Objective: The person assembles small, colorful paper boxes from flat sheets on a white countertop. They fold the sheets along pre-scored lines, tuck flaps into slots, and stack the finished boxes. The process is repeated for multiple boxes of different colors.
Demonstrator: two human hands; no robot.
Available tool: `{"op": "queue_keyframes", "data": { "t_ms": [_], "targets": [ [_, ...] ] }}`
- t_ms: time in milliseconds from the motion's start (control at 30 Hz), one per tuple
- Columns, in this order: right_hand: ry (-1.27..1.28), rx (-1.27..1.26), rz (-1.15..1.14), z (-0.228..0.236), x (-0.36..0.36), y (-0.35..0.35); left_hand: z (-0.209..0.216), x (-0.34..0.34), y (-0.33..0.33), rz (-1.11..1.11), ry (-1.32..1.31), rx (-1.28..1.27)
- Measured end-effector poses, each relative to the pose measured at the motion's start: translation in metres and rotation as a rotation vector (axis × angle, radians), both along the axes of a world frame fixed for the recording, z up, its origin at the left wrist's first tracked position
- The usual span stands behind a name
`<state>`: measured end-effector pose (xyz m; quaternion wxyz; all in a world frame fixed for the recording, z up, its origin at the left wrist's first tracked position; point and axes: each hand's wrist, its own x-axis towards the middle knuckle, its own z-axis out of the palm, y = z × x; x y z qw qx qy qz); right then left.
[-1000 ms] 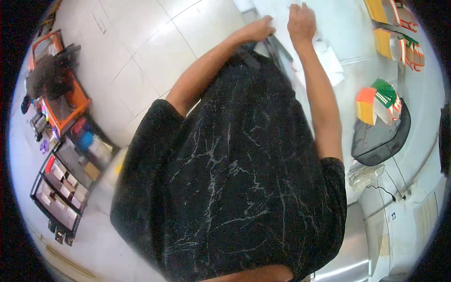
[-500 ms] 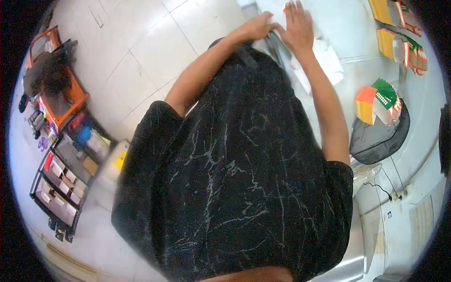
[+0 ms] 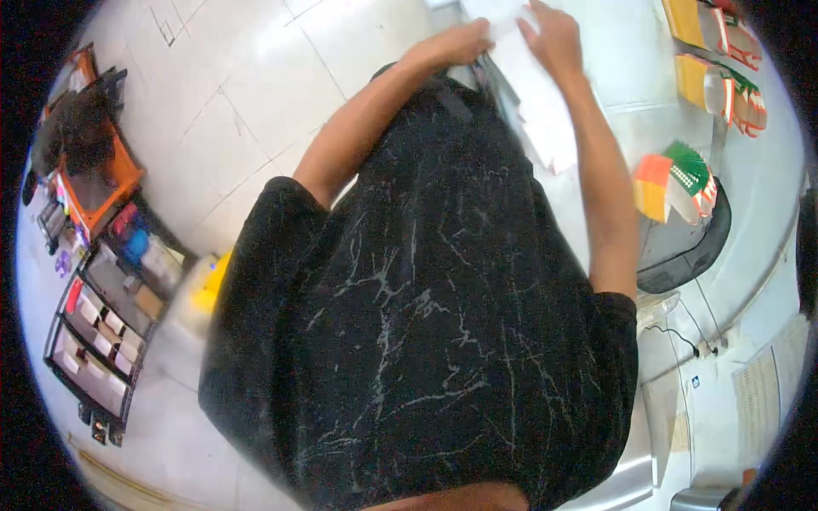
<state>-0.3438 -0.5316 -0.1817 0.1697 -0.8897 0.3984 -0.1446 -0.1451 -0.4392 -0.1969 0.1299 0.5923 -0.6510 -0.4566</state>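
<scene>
At the upper middle, white paper sheets [image 3: 550, 136] lie over the edge of the pale work surface, between my two arms. My left hand [image 3: 467, 41] is closed at the left edge of the paper, its fingertips partly hidden. My right hand [image 3: 558, 43] pinches the paper's far part, with the thumb and fingers bent toward each other. Motion blurs both hands a little, and the top of the picture cuts off the far end of the sheets.
Right of my right arm, a fanned bundle of orange, yellow and green packets [image 3: 673, 186] rests by a dark grey tray-like object [image 3: 690, 255]. Similar packets [image 3: 720, 94] lie at the upper right. An orange-framed rack [image 3: 119, 170] and a black shelf unit [image 3: 98, 336] stand at the left.
My right hand was spread flat with fingers extended; now its fingers are bent at the paper. The white sheets have shifted and lie more lengthwise between my hands.
</scene>
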Motion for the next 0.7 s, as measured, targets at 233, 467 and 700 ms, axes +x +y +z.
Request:
{"op": "queue_keyframes", "data": {
  "t_ms": [233, 467, 700],
  "targets": [
    [0.292, 0.478, 0.183, 0.074, 0.016, -0.056, -0.005, 0.004, -0.007, 0.031, 0.098, -0.012],
    [0.284, 0.071, 0.296, 0.039, -0.002, -0.045, -0.007, 0.004, -0.010, 0.110, 0.101, -0.116],
    [0.070, -0.311, 0.333, 0.016, -0.019, -0.020, -0.012, 0.004, -0.009, 0.121, 0.049, -0.096]
  ]
}}
